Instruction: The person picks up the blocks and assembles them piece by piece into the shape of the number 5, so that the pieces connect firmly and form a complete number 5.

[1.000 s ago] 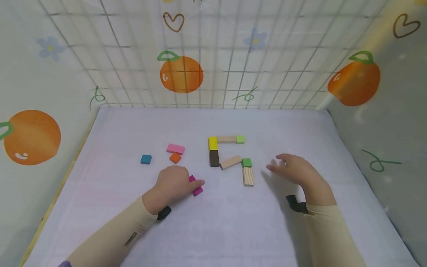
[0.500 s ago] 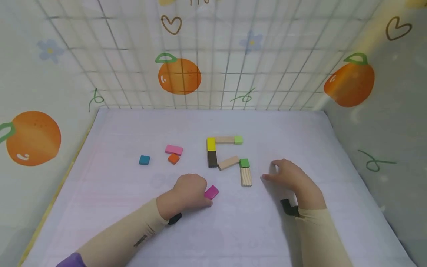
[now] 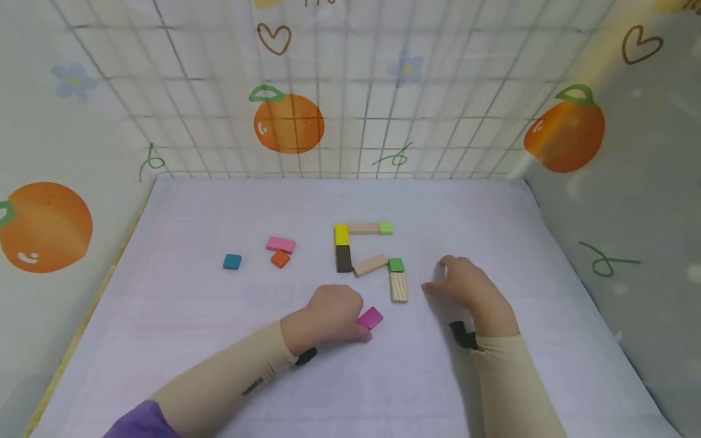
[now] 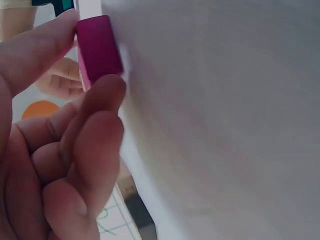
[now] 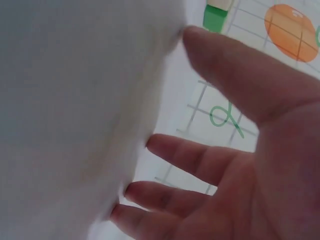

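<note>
My left hand (image 3: 335,311) pinches a magenta block (image 3: 371,318) between thumb and fingers, low over the table and in front of the block row. The left wrist view shows the same magenta block (image 4: 100,49) between the thumb tip and a fingertip. My right hand (image 3: 472,291) holds nothing; its relaxed fingers (image 5: 200,155) touch the white tabletop. Nearest to it is a wood-grain block (image 3: 398,287), end to end with a green block (image 3: 396,264). A slanted tan block (image 3: 370,265) lies between the green block and a dark brown block (image 3: 344,258).
Behind the brown block lies a yellow block (image 3: 341,234), then a tan block (image 3: 364,228) and a light green block (image 3: 386,227). To the left are pink (image 3: 281,244), orange (image 3: 280,258) and blue (image 3: 232,261) blocks. A fruit-patterned curtain (image 3: 350,91) encloses the table (image 3: 181,365).
My left hand has taken hold of the magenta block and carried it to the right, turning it. The right hand stays near its place beside the wood-grain block.
</note>
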A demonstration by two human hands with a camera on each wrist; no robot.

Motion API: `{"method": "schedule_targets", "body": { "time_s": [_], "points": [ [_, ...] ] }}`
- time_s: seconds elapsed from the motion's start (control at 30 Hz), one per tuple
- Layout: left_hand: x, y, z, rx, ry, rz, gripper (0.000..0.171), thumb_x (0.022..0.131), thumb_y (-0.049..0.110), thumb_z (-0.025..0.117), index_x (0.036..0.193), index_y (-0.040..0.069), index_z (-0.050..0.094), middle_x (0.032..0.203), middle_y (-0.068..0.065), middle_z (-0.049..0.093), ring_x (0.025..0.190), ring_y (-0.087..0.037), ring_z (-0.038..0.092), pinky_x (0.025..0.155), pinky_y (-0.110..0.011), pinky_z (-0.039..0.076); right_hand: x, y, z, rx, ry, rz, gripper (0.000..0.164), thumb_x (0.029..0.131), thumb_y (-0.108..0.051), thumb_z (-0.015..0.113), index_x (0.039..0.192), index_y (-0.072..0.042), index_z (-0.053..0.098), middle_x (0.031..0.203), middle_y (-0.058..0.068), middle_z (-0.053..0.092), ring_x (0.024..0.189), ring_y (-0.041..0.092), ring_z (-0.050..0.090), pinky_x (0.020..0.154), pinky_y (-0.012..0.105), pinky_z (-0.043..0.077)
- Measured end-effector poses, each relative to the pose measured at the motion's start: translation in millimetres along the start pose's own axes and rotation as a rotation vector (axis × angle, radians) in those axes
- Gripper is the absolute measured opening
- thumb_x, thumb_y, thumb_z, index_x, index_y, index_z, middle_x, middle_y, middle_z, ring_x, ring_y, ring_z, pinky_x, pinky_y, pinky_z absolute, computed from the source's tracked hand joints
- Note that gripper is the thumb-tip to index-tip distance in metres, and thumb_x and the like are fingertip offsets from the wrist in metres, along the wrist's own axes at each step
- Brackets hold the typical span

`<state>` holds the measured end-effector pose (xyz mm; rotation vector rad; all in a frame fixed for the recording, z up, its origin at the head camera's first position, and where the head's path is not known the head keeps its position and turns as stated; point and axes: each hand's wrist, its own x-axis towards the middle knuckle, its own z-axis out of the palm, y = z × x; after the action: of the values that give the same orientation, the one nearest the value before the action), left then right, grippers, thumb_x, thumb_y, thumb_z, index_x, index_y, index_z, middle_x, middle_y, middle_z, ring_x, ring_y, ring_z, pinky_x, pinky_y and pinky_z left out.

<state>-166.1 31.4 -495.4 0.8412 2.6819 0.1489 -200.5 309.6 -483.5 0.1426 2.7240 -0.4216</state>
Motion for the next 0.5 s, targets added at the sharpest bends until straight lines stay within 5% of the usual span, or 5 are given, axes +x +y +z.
{"method": "schedule_targets", "body": {
  "time_s": [0.17, 0.5],
  "points": [
    [7.3, 8.4, -1.4, -0.051, 0.006, 0.059, 0.051, 0.083, 0.057, 0.075, 0.057, 0.02, 0.053, 0.049, 0.006, 0.037, 0.05, -0.009, 0.044, 0.048, -0.026, 0.03, 1, -3, 1, 0.023, 0.003, 0.048, 0.084, 0.084, -0.043, 0.078, 0.142, 0.007, 0.043, 0.14, 0.034, 0.048, 0.124, 0.048, 0.051, 0.105, 0.062, 0.042],
    [13.7, 17.0, -4.9, -0.118, 0.02, 0.079, 0.046, 0.085, 0.049, 0.077, 0.054, 0.021, 0.058, 0.048, 0.008, 0.04, 0.051, -0.01, 0.046, 0.046, -0.025, 0.031, 2, -4, 4, 0.047, -0.003, 0.096, 0.087, 0.083, -0.044, 0.08, 0.144, 0.004, 0.043, 0.143, 0.032, 0.047, 0.127, 0.047, 0.05, 0.107, 0.062, 0.042]
  ]
}}
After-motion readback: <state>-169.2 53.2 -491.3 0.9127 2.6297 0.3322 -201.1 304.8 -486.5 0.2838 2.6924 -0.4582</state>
